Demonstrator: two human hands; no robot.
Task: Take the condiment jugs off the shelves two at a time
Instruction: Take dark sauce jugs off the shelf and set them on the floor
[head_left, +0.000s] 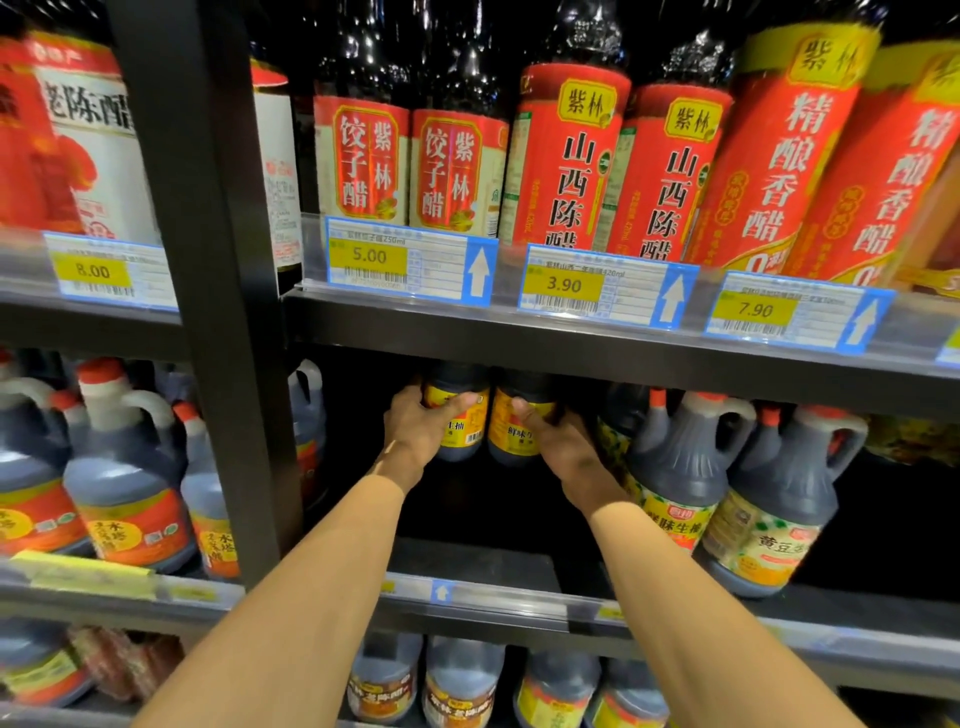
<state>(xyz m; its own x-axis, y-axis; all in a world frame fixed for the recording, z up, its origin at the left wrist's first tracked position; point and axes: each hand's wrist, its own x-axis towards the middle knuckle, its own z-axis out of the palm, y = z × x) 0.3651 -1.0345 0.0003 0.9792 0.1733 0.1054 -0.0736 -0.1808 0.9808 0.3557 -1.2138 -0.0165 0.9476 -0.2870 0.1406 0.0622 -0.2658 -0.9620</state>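
Two dark condiment jugs with yellow labels stand side by side deep in the middle shelf bay. My left hand (415, 428) wraps around the left jug (464, 415), thumb across its label. Around the right jug (519, 423) my right hand (558, 449) is closed, thumb on its label. Both jugs' tops are hidden behind the upper shelf's front edge. Both arms reach far into the shelf.
Handled dark jugs (685, 467) stand to the right, touching my right wrist. More jugs (124, 483) fill the left bay beyond the black upright post (218, 312). Red-labelled vinegar bottles (566, 156) line the upper shelf (571, 343) behind price tags. Further jugs sit on the shelf below.
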